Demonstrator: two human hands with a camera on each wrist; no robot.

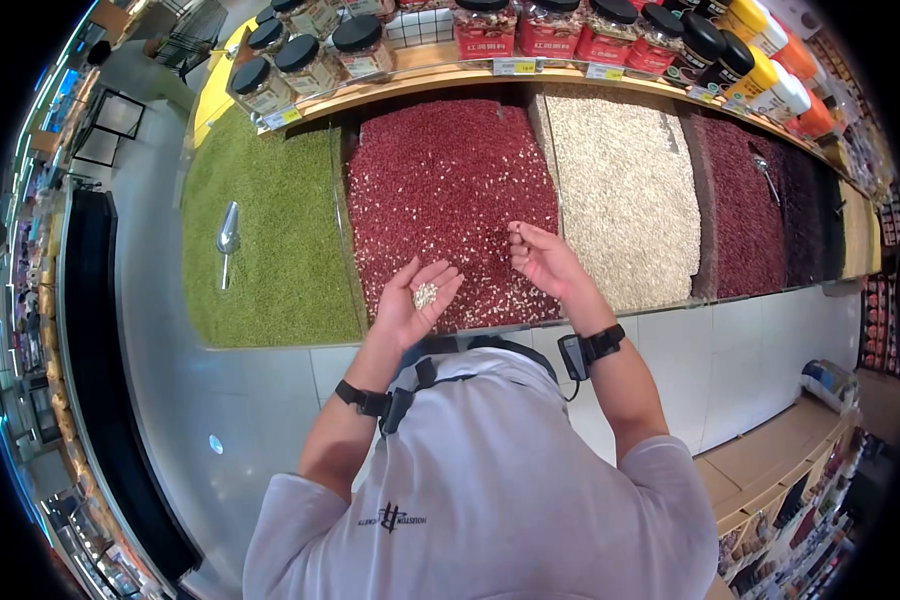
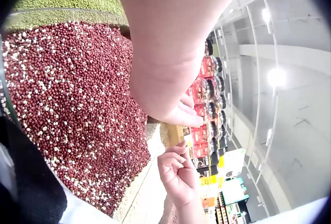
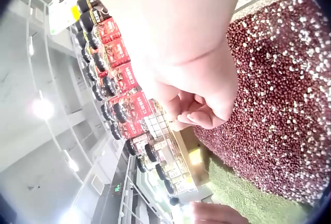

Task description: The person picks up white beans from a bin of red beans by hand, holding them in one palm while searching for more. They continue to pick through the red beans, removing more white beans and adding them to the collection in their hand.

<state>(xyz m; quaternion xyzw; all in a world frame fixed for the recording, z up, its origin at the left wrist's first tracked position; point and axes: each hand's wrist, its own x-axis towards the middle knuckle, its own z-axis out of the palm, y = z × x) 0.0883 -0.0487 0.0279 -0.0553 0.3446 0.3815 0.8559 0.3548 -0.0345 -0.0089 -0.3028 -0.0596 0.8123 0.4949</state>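
My left hand (image 1: 415, 303) is palm up over the front of the red bean bin, and a small pile of white grains (image 1: 426, 295) lies in its palm. My right hand (image 1: 548, 262) hovers over the same bin's right side with fingers curled and thumb drawn in to them; I cannot tell whether a grain is between its fingertips. Below both hands spread the dark red beans (image 1: 440, 170), with white grains mixed in, most thickly toward the front. In the right wrist view the curled fingers (image 3: 199, 116) stand beside the beans.
Green beans (image 1: 280, 220) with a metal scoop (image 1: 228, 232) fill the left bin. White grains fill the right bin (image 1: 625, 200), with darker bins beyond. Clear dividers (image 1: 342, 200) separate them. A shelf (image 1: 410, 78) of lidded jars (image 1: 485, 35) runs along the back.
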